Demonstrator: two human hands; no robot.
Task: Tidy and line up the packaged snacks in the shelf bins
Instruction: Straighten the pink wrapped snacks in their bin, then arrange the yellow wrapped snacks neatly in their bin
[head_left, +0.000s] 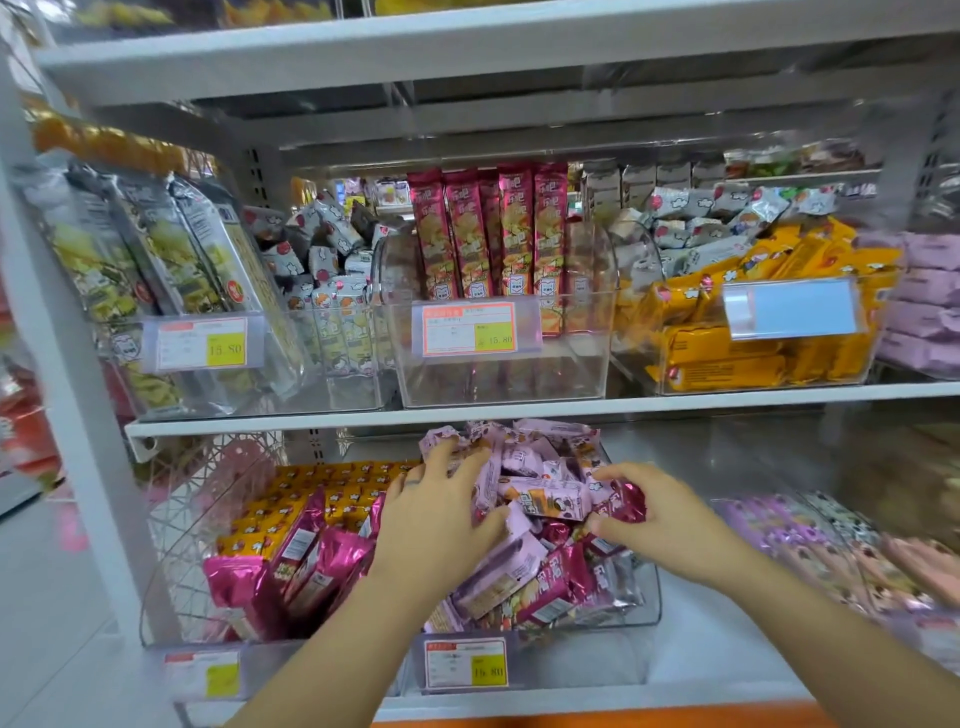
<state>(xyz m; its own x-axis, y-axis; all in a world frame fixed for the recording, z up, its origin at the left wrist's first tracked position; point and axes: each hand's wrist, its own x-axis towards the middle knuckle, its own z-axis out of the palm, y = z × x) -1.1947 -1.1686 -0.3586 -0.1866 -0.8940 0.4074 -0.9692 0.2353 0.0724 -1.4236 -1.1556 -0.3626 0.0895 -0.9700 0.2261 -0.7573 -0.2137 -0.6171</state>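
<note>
Down in the bin (652, 597), the left hand (436, 519) is lying flat, holding pink packs (543, 501) still. The right hand (665, 519) is pinching a shiny pack (631, 506), maybe to straighten it.

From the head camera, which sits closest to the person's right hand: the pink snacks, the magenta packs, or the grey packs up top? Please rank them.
1. The pink snacks, middle lower bin: the right hand holds some.
2. The magenta packs, lower bin to the left.
3. The grey packs, upper shelf, far left.
</note>
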